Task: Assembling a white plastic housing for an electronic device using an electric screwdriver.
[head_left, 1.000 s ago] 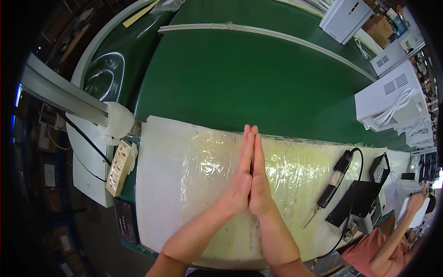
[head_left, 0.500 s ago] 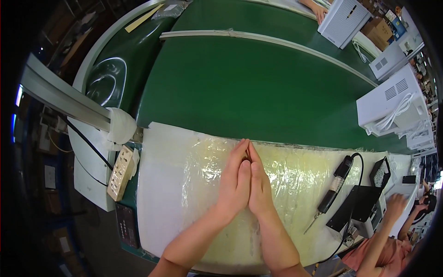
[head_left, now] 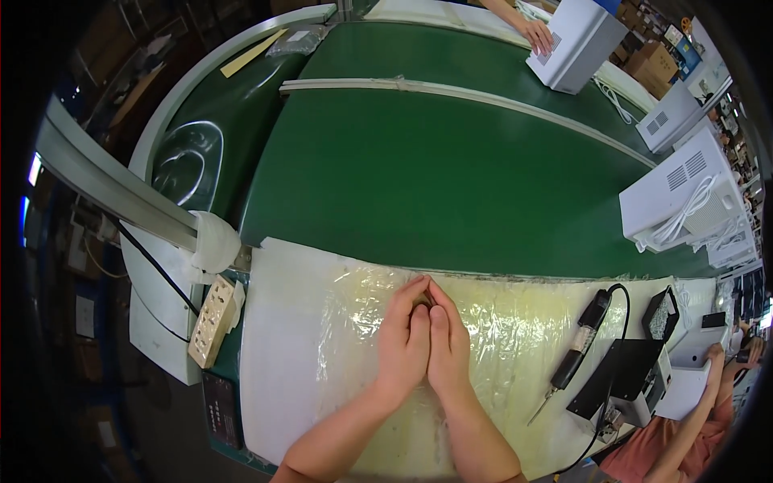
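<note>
My left hand (head_left: 404, 338) and my right hand (head_left: 448, 342) are together above the plastic-covered work mat (head_left: 298, 354). Their fingertips meet at the far end and the thumbs lie side by side on top. The fingers of both are stretched out, slightly bent, with a small dark hollow between the palms. I see nothing held, though the inside of that hollow is hidden. To the right of my hands, an electric screwdriver (head_left: 573, 354) with a black cable lies on the mat.
Beyond the mat runs a green conveyor belt (head_left: 419, 177) with white appliances (head_left: 684, 193) at the right. Another person's hand touches a white appliance (head_left: 576, 48) at the back. A black tray of screws (head_left: 662, 314) is at the right near a co-worker; a power strip (head_left: 212, 320) is at the left.
My joined hands sit lower in the picture, as does the whole scene. The far white appliance has shifted left with the person's hand on it. The co-worker's arm at right has moved.
</note>
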A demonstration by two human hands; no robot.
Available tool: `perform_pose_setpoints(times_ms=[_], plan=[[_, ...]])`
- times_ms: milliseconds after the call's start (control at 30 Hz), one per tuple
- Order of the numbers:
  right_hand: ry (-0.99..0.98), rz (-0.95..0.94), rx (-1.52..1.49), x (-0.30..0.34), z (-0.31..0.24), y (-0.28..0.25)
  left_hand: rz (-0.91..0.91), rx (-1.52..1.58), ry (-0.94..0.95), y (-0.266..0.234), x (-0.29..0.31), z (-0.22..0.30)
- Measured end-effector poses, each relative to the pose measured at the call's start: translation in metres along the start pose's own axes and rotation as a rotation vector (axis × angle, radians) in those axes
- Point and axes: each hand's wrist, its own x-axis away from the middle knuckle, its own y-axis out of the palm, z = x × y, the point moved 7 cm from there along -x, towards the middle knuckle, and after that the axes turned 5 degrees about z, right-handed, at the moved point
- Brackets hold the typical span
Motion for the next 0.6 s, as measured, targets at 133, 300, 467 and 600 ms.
perform_pose_setpoints(times_ms=[133, 300, 467, 600], plan=[[-0.038, 0.04, -0.029, 0.001, -0.002, -0.003, 0.005, 0.017, -0.046, 0.002, 0.0, -0.001], [-0.022, 0.054, -0.021, 0.004, -0.008, -0.004, -0.003, 0.025, 0.035, 0.001, 0.0, 0.005], [-0.337, 0.115, -0.096, 0.007, -0.031, -0.007, 0.016, 0.05, 0.291, -0.003, 0.007, 0.034], [0.077, 0.095, -0.075, 0.0, 0.006, -0.005, 0.013, -0.008, 0.016, 0.001, 0.001, 0.008]])
